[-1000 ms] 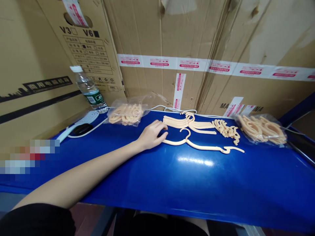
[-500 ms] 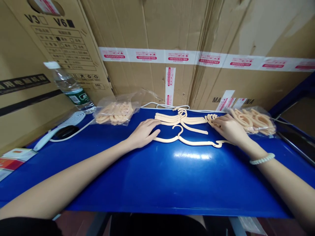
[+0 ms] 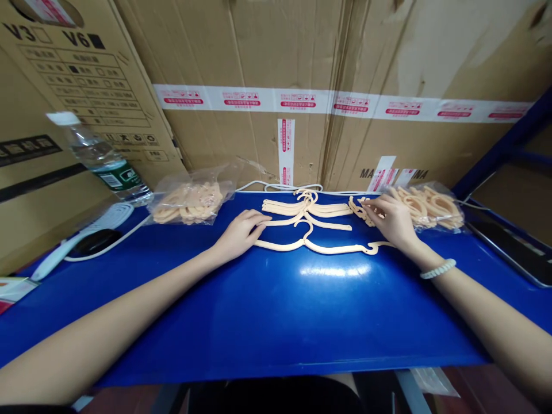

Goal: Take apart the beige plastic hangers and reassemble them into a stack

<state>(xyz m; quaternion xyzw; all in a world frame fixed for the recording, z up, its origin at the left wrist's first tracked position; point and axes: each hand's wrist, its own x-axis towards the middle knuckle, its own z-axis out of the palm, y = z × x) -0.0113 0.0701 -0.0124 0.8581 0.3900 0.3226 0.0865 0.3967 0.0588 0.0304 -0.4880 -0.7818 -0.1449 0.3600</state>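
My left hand (image 3: 241, 234) rests on the table with thumb and fingers closed round the left end of a beige plastic hanger (image 3: 282, 222). Nearer to me lies another hanger (image 3: 332, 249), its left end beside that hand and a hook-shaped end piece (image 3: 371, 248) at its right. Behind them, several hanger parts (image 3: 284, 208) with curved hooks lie stacked. My right hand (image 3: 391, 221) pinches at a small pile of beige curved pieces (image 3: 359, 208); its fingertips seem to hold one of them, partly hidden.
Clear bags of beige pieces lie at left (image 3: 190, 201) and right (image 3: 425, 207). A water bottle (image 3: 106, 161), a pale hairbrush (image 3: 103, 221) and a black oval object (image 3: 95, 242) are on the left. A dark flat device (image 3: 513, 247) lies far right. Cardboard boxes (image 3: 254, 52) wall the blue table (image 3: 276, 322).
The view has shifted slightly. My right fingers have lifted a little, baring more of the small pile. A hanger arm now shows at my left fingertips, apart from the stack.
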